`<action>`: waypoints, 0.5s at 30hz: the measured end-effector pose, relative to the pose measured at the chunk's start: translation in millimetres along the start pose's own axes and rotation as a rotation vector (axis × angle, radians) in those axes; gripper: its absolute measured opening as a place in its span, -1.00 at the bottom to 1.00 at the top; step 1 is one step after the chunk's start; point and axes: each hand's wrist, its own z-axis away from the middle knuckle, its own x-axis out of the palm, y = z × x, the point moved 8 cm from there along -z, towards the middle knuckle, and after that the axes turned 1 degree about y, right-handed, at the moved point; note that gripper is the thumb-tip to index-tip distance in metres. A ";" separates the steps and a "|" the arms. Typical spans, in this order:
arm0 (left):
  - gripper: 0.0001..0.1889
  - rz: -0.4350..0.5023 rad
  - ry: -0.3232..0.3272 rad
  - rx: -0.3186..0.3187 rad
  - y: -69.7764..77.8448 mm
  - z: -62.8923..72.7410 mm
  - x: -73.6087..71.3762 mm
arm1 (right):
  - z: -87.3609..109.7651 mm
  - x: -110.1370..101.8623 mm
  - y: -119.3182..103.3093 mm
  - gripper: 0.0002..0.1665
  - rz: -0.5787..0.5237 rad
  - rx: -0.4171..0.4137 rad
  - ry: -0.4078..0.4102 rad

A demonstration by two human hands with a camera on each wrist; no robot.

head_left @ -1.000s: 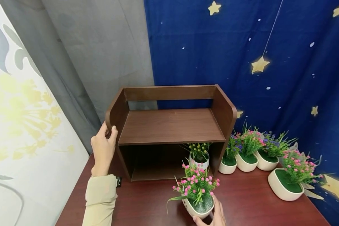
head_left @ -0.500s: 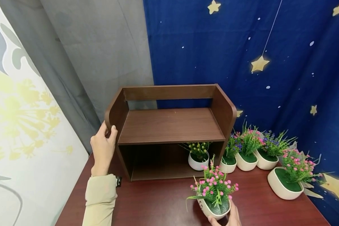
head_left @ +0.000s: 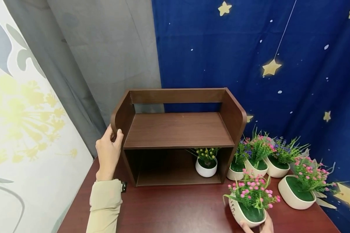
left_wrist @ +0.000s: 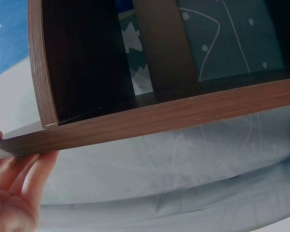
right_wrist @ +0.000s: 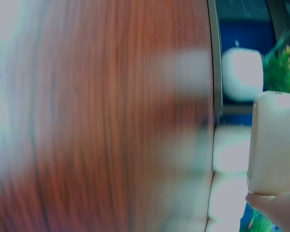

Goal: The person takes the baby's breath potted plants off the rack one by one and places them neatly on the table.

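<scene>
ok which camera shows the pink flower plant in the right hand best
The head view: it shows the pink flowers, green leaves and pale pot together, in the right hand. The right wrist view has mainly the pot's side, cut by the frame edge; the left wrist view shows none of it.

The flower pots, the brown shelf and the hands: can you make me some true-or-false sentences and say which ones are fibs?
1. The left hand grips the side of the brown shelf. True.
2. No flowers are being held. False: the right hand holds a cream pot with pink flowers.
3. A white pot with yellow flowers is in the shelf's lower compartment. True.
4. That white pot is at the left end. False: it is toward the right.
5. The starry curtain is blue. True.
</scene>
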 end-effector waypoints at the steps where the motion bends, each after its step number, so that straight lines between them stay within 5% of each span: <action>1: -0.88 0.002 0.000 -0.002 0.0 -0.1 0.1 | -3.9 -3.9 2.7 0.08 -0.016 0.021 -0.002; 7: -0.86 0.006 -0.006 -0.007 -0.4 -0.3 1.1 | -19.4 -29.9 14.7 0.16 0.182 0.168 0.062; 15: -0.86 -0.001 -0.002 -0.007 -2.0 0.6 -0.2 | -29.0 -48.5 5.8 0.11 0.344 0.166 0.115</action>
